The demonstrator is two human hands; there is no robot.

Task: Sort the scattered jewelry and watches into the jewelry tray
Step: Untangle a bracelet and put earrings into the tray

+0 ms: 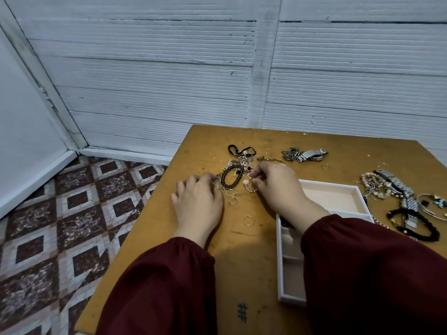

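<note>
There is one bench (242, 262) and on it one jewelry tray (336, 198). Two hands show: the left hand (198, 201) and the right hand (275, 187), which pinches one small pearl piece (249, 186). Three thin loose rings lie alone: first ring (232, 200), second ring (249, 220), third ring (325, 167). Two metal watches can be counted, the far watch (312, 155) and the near watch (396, 187). Two black bracelets are there, the braided bracelet (231, 177) and the beaded bracelet (414, 224). The tangled pile (244, 160) is one, but its pieces cannot be counted.

Bare tabletop (242, 262) between sleeves (169, 286); jewelry pile (232, 176) crowds ahead.
</note>
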